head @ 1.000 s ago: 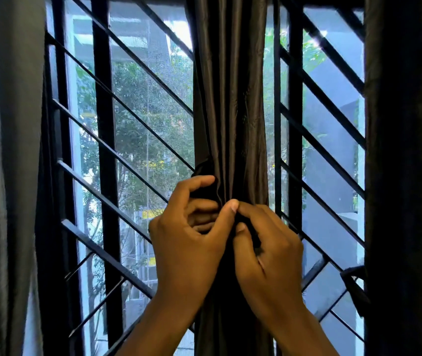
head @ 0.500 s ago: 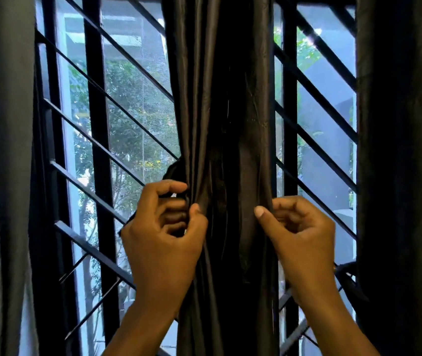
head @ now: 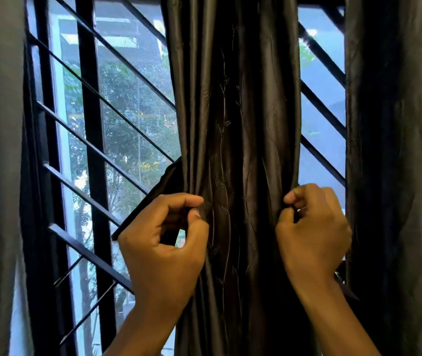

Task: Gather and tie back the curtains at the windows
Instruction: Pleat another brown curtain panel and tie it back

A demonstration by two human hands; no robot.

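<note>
A second ago both hands were meeting at the front of the middle curtain (head: 240, 150); now they are sitting apart at its two edges, and the bundle is spreading wider between them. The left hand (head: 163, 242) is pinching the curtain's left edge, fingers (head: 192, 200) curled onto the folds. The right hand (head: 312, 232) is gripping the right edge with curled fingers. The curtain is hanging upright in front of the window grille (head: 89, 150), long axis vertical, folds running top to bottom. The tie-back strap (head: 150, 199) is slanting down-left from the curtain's left edge.
</note>
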